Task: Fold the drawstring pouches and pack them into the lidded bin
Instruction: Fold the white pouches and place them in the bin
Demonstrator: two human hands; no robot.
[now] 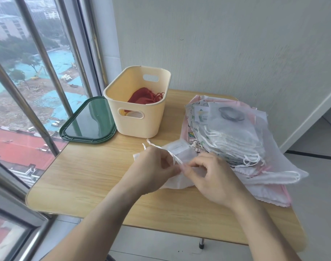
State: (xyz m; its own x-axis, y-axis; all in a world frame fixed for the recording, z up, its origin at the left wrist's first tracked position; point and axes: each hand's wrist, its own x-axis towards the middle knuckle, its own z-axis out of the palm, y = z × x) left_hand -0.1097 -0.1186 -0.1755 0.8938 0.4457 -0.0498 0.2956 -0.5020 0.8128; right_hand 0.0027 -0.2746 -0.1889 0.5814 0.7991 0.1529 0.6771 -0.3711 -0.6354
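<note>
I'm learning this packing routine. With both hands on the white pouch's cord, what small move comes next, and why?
Probably lay the cord onto the white pouch and fold it. Both the left hand and right hand pinch the cord, the pouch lies flat, and the bin stands open.

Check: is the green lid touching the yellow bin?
Touching, as far as the head view shows. The green lid lies flat on the table, and its right edge runs up against the lower left wall of the yellow bin with no gap visible.
</note>
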